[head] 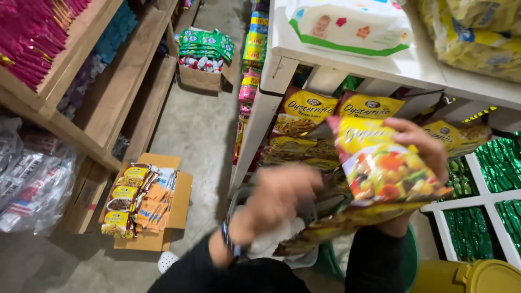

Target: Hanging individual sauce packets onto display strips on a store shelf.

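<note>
Yellow sauce pouches (309, 111) stand in a row under the white shelf (401, 68), and green packets (502, 163) fill the white compartments to my right. My right hand (420, 149) has its fingers (404, 127) curled tight over the top edge of a yellow pouch (382, 168) printed with vegetables. My left hand (277, 201) is blurred above a grey basket (241, 198); I cannot tell how far those fingers are spread.

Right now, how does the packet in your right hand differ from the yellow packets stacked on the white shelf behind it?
The held packet is gripped by the right hand and tilted in the air; the shelf packets lie stacked in a compartment of the white shelf. The held packet's front shows colourful mixed food; the shelf packets show pale noodles. The held packet is apart from the rest; the shelf packets overlap. Both are glossy yellow pouches.
</note>
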